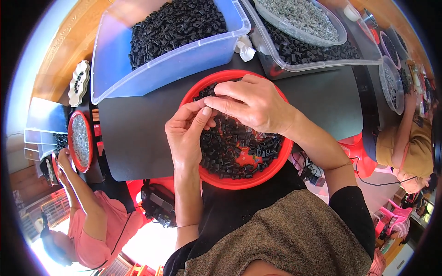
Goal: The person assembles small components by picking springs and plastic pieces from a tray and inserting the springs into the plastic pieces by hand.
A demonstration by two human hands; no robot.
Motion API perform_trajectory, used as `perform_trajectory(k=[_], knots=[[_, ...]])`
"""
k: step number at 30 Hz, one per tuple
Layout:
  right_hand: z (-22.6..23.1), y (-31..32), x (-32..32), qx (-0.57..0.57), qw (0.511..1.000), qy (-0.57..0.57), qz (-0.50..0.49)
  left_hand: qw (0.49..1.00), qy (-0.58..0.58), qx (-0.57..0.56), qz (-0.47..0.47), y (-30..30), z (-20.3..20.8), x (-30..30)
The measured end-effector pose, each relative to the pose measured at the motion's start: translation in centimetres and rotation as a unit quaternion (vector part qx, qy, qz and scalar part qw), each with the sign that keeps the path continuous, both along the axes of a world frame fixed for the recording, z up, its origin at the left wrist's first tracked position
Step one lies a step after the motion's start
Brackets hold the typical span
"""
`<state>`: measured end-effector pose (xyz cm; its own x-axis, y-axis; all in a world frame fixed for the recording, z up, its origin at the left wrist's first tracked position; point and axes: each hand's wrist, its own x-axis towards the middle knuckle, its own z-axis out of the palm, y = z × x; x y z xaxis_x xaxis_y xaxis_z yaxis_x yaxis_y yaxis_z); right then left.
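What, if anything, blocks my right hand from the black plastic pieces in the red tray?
Nothing visible: the right hand is over the open red tray, above the black plastic pieces, with the left hand alongside.

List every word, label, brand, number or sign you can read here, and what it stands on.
None can be read.
Red tray: small marks on its bottom, too small to make out.
Blue tub and clear tub: no readable lettering.
Background: too small or blurred to tell.
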<state>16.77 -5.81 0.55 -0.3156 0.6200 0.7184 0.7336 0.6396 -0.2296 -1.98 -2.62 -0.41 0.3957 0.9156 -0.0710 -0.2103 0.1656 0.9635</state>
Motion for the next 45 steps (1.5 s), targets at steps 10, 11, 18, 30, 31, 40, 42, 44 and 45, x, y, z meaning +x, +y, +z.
perform_trajectory(k=[10, 11, 18, 30, 31, 40, 42, 44, 45], knots=[[0.2, 0.3, -0.3, -0.015, 1.000, 0.014, 0.010, 1.000, 0.014, 0.003, -0.007, 0.0, -0.1, -0.2], [-0.2, 0.5, -0.2, -0.050, 0.996, 0.069, 0.030, 1.000, 0.008, 0.000, -0.012, 0.1, -0.1, -0.2], [-0.4, 0.5, -0.2, -0.091, 0.983, 0.151, 0.047, 0.999, -0.021, -0.010, -0.030, 0.3, -0.1, 0.1], [0.2, 0.0, -0.1, -0.241, 0.926, 0.288, 0.030, 1.000, -0.016, 0.018, 0.008, -0.1, 0.3, 0.4], [0.1, 0.0, -0.1, -0.235, 0.936, 0.257, 0.043, 0.999, -0.006, 0.030, 0.009, -0.2, 0.2, 0.4], [-0.1, -0.2, 0.4, -0.293, 0.920, 0.253, 0.059, 0.992, 0.095, 0.078, 0.013, -0.6, 0.6, 0.7], [-0.1, -0.2, 0.5, -0.374, 0.870, 0.313, 0.067, 0.991, 0.108, 0.083, 0.011, -0.6, 0.6, 0.7], [0.3, -0.3, 0.7, -0.382, 0.872, 0.301, 0.063, 0.993, 0.089, 0.080, 0.014, -0.7, 0.6, 0.8], [0.5, -0.3, 0.7, -0.390, 0.873, 0.288, 0.060, 0.993, 0.089, 0.080, 0.014, -0.7, 0.5, 0.8]])
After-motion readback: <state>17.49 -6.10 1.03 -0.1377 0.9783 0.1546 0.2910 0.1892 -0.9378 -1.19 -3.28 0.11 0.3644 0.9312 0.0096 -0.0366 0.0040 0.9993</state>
